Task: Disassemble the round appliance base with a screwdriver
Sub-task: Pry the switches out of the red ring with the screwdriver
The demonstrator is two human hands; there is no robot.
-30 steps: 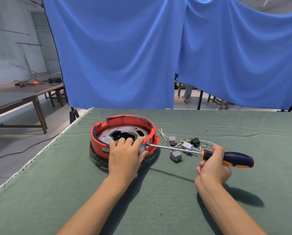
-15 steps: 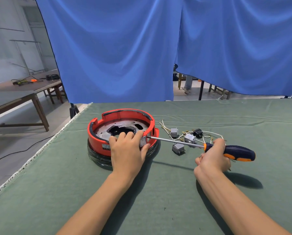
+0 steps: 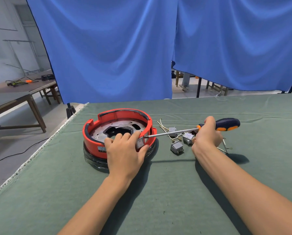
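So the round appliance base (image 3: 118,133) (red plastic ring with a metal plate inside, sitting on a darker bottom part) is on the green-covered tabletop (image 3: 158,192), left of centre and not far from the left edge. The left hand (image 3: 124,150) is draped over the near side of the rim, fingers (image 3: 118,137) curled over the top edge and the thumb on the outer wall just below a small white rocker switch (image 3: 140,142), so it's got a proper grip on the ring. The right hand (image 3: 207,136) is wrapped around the screwdriver (image 3: 175,132) right where the dark-blue-and-orange handle meets the shaft, fingers closed on it. The shaft runs nearly level to the left, and the tip sits right at the upper corner of that switch on the ring's right side.

Between the base and the right hand there's a little pile of loose bits (image 3: 177,147) on the cloth: grey boxy switch-type parts and thin wires. Blue curtains (image 3: 124,48) hang behind the tabletop, and a wooden table (image 3: 23,92) stands off to the left.
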